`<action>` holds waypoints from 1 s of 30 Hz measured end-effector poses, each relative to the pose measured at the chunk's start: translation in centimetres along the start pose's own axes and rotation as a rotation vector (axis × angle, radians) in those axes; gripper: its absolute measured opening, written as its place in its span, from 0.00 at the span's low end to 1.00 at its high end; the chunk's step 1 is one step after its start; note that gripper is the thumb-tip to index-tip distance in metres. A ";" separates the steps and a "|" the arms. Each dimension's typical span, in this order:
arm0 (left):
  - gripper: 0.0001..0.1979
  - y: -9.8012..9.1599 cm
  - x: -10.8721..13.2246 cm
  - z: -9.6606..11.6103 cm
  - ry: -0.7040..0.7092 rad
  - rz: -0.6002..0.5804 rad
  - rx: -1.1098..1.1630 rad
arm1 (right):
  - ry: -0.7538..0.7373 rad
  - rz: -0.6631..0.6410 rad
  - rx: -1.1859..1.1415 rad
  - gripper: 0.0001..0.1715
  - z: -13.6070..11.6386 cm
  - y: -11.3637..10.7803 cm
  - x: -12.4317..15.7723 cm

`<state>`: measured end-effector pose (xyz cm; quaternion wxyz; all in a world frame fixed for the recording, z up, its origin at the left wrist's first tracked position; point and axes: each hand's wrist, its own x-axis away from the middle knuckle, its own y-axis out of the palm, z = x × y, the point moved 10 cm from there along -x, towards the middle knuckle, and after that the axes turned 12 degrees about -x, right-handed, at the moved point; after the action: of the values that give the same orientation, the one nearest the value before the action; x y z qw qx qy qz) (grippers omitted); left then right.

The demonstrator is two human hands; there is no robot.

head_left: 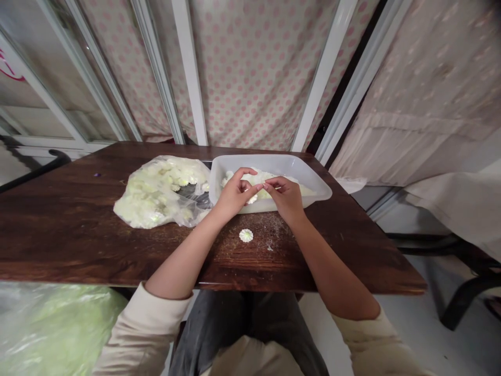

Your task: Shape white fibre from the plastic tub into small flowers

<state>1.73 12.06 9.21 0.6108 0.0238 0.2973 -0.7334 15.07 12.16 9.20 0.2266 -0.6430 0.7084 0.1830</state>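
Observation:
Over a white plastic tub [270, 159], both hands meet with thumbs and fingertips nearly touching. My left hand [234, 194] is closed, its thumb stretched toward the right; a white scalloped flower-shaped piece [252, 199] shows just under that thumb, apparently held by the curled fingers. My right hand [287, 197] pinches thumb and forefinger together beside the left thumb tip; whatever lies between them is too small to make out. Pale white-green pieces [307, 191] lie in the tub, partly hidden by the hands. One white scalloped flower [246, 235] with a greenish centre rests on the table in front.
Left of the tub, a clear plastic bag [146, 198] full of pale green-white flower pieces lies on the dark wooden table [78, 230]. A larger bag of light green material [66, 329] stands below at lower left. Crumbs dot the table near its front edge. Curtained windows stand behind.

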 end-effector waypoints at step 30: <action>0.13 -0.4 -0.2 -0.3 0.013 0.037 -0.143 | -0.044 -0.016 0.085 0.09 -0.7 0.1 0.0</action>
<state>1.32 12.46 9.17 0.6224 -0.0098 0.3524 -0.6988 14.92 11.78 9.80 0.2709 -0.6342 0.7051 0.1649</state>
